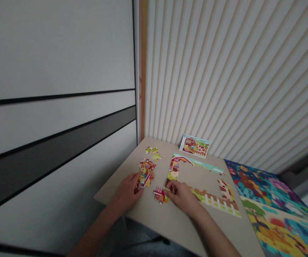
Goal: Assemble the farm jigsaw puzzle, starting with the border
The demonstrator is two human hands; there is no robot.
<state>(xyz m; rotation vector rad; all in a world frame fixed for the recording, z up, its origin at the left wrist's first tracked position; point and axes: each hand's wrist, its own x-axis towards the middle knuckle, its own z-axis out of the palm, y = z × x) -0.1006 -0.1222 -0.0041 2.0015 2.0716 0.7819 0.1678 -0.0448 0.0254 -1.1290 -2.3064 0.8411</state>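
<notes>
Piece sorting seemed in hand: the left hand (pixel 127 190) curled at the loose jigsaw pile (pixel 146 166), the right hand (pixel 182 194) bent beside the red barn pieces (pixel 158 192), left of the jigsaw border (pixel 207 165), whether either grasped anything I could not tell, and the next move probably required 1 matching piece.

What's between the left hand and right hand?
Head view: a small cluster of puzzle pieces, nearer the right hand; tabletop shows between it and the left hand.
</notes>
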